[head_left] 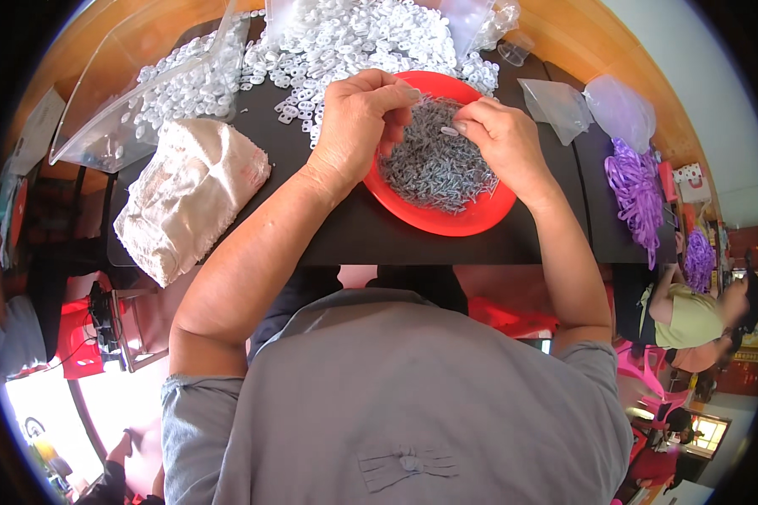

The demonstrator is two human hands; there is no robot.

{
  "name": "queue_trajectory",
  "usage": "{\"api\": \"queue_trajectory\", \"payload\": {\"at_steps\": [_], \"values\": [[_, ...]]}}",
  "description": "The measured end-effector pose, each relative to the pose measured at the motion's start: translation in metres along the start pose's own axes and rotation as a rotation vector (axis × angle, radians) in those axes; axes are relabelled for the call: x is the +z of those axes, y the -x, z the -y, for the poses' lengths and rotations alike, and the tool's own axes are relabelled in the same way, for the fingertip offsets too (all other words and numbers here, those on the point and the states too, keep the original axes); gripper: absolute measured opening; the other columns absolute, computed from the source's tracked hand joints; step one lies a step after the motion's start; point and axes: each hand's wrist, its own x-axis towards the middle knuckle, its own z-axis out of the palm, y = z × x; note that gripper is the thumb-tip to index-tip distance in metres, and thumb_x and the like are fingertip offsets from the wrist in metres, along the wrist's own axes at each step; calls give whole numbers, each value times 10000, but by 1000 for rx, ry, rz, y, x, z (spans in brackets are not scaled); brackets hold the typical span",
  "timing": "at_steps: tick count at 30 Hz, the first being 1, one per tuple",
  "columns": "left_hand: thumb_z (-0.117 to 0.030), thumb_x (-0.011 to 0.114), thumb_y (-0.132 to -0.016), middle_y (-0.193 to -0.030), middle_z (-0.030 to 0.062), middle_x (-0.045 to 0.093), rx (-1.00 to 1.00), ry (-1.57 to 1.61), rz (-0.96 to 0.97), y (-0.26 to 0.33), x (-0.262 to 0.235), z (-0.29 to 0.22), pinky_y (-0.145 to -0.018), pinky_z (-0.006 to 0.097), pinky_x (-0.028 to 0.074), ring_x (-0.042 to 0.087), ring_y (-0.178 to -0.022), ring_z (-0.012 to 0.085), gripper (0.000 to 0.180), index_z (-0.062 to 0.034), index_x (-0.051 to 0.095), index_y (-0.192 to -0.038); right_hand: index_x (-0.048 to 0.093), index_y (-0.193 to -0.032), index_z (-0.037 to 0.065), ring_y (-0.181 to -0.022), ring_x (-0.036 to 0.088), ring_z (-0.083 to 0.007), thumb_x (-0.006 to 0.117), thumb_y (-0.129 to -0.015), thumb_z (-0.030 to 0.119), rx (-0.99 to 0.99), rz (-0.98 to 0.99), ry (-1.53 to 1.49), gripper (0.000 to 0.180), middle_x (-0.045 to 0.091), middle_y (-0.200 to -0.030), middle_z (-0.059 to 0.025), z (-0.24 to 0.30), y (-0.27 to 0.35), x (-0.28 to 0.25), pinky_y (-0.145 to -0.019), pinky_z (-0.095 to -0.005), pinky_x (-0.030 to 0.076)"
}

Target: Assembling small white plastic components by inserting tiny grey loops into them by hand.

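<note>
To the far left of the red bowl (446,225) stands a clear plastic bin (93,141) of white pieces, with a crumpled cream cloth (185,194) nearer. Behind the bowl spreads a pile of white oval plastic pieces (370,38), cut off by the upper edge. Over the bowl's left rim, the left hand (362,114) has thumb and forefinger drawn together; its own fingers hide whether anything sits between them. Inside the bowl, thin grey screw-like fasteners (434,181) point every way, their tips too small to tell. Over the bowl's right side, the right hand (507,143) pinches one pale oval piece (450,130), its long axis running roughly left to right, one end covered by fingertips. Right of the bowl lie translucent bags (619,114) and a purple bundle (636,198).
</note>
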Motion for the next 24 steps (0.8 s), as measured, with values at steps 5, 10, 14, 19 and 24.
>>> {"api": "queue_trajectory", "payload": {"at_steps": [5, 10, 14, 19, 24], "values": [[-141, 656, -843, -636, 20, 565, 16, -117, 46, 1, 2, 2, -418, 235, 367, 495, -498, 98, 124, -30, 627, -796, 677, -880, 62, -764, 638, -293, 669, -823, 160, 44, 82, 99, 113, 643, -834, -81, 6, -3, 5, -667, -379, 481], [-143, 654, -845, -636, 21, 567, 11, -137, 49, 2, 2, 1, -419, 236, 369, 499, -497, 98, 131, -24, 626, -801, 670, -880, 72, -749, 634, -295, 689, -805, 161, -13, 74, 97, 118, 642, -821, -80, 7, 0, 5, -658, -385, 477], [-149, 650, -851, -634, 23, 568, -9, -157, 57, 5, 4, -1, -419, 234, 372, 506, -498, 98, 139, -18, 625, -810, 659, -882, 69, -734, 624, -297, 705, -787, 164, 35, 103, 96, 142, 633, -813, -89, 10, 0, 5, -658, -389, 475], [-157, 645, -852, -638, 29, 576, 0, -123, 50, 5, 4, -2, -406, 226, 373, 510, -495, 93, 152, -11, 615, -822, 646, -878, 37, -641, 594, -135, 676, -865, 175, 269, 58, -529, 141, 622, -739, -15, 4, -8, 4, -581, -260, 422], [-169, 639, -857, -654, 33, 586, 35, -70, 23, 5, 4, -1, -395, 222, 375, 511, -492, 88, 170, -3, 607, -839, 647, -908, 28, -629, 570, -86, 621, -908, 178, 428, 63, -912, 153, 612, -737, -2, 30, -22, -13, -548, -199, 352]]}}
